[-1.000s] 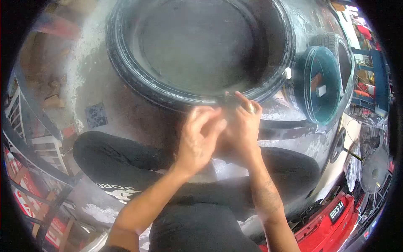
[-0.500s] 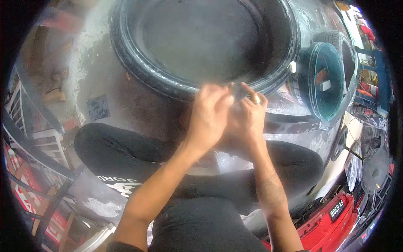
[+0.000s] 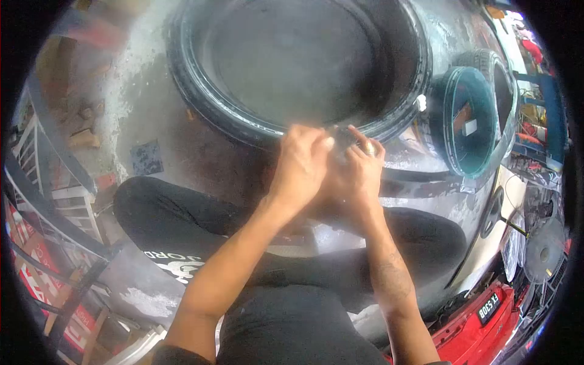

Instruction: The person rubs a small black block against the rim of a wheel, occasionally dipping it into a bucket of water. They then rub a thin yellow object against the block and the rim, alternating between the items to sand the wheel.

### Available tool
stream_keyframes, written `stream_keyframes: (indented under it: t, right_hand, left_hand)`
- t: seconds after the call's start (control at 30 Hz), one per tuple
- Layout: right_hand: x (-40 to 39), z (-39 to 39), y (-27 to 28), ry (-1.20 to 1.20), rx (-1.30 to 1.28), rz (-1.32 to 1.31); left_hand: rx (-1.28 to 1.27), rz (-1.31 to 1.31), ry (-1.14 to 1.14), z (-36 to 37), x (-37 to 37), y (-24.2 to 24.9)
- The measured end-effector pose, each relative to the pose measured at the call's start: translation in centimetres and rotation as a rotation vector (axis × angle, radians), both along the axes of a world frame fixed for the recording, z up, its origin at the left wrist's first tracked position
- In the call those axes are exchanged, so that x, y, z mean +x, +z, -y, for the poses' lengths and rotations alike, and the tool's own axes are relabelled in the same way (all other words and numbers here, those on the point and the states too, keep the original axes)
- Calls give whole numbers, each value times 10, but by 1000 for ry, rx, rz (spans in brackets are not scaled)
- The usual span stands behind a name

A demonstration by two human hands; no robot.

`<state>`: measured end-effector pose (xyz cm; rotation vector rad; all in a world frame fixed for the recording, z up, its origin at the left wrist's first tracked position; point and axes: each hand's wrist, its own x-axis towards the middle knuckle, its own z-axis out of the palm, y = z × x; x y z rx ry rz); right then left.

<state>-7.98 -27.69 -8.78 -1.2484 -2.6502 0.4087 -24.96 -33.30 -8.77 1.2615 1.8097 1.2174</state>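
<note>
A large black tyre (image 3: 225,115) lies on its side in front of me, with a small white lump (image 3: 421,102) on its right rim. My left hand (image 3: 303,159) is at the tyre's near edge, its fingers curled together; what they hold, if anything, is blurred. Just to its right, my right hand (image 3: 366,164) has bent fingers around a small dark object (image 3: 344,139) that is too blurred to name. A small gap separates the two hands.
A teal round tub (image 3: 453,121) stands at the right beside another tyre (image 3: 480,59). A red car part with a plate (image 3: 468,328) lies lower right. White racks (image 3: 76,210) and red boxes (image 3: 36,267) are at the left. My crossed legs are below.
The view has shifted slightly, so the tyre and tub sit a little differently in it. My left hand's fingers have drawn slightly away from those of my right hand.
</note>
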Motion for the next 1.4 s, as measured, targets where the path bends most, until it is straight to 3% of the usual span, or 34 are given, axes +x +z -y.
stream_keyframes:
  t: [0.23,0.37,0.43,0.57,0.67,0.77,0.83,0.9,0.97,1.1,1.17,1.27,1.37,1.4]
  right_hand:
    - [-7,-4,11,2,8,-43]
    - [-23,-15,23,-16,35,-44]
    - [-38,-20,31,-178,-204,-56]
    - [-36,-18,26,-118,-74,-184]
    - [-31,-17,19,-100,-82,-137]
    - [-30,-15,18,-74,-82,-88]
    - [-29,-17,16,-91,-150,-16]
    - [-19,-12,8,-30,-54,-93]
    - [-24,-14,9,-85,-179,-48]
    - [-23,-11,16,-71,-197,-16]
    - [-21,-18,11,-54,-241,81]
    - [-29,-23,24,-80,-214,7]
    - [-20,-16,8,-69,-207,53]
    - [-21,-15,14,-68,-228,12]
  left_hand:
    - [-99,61,205,28,-52,6]
    - [-143,155,130,27,-53,16]
    - [-85,189,97,17,-44,16]
    - [10,124,113,-3,-41,15]
    - [-27,147,3,-2,-43,28]
    - [200,-7,-40,-25,-28,10]
    - [157,109,-50,-43,-30,6]
    - [121,84,-89,-16,-29,24]
    - [106,74,-85,4,-29,31]
    - [45,168,-67,-46,-34,7]
    - [77,73,-89,-27,-32,14]
    - [27,125,-116,-4,-35,40]
    - [21,81,-125,-42,-36,8]
    - [-30,247,-87,-52,-35,8]
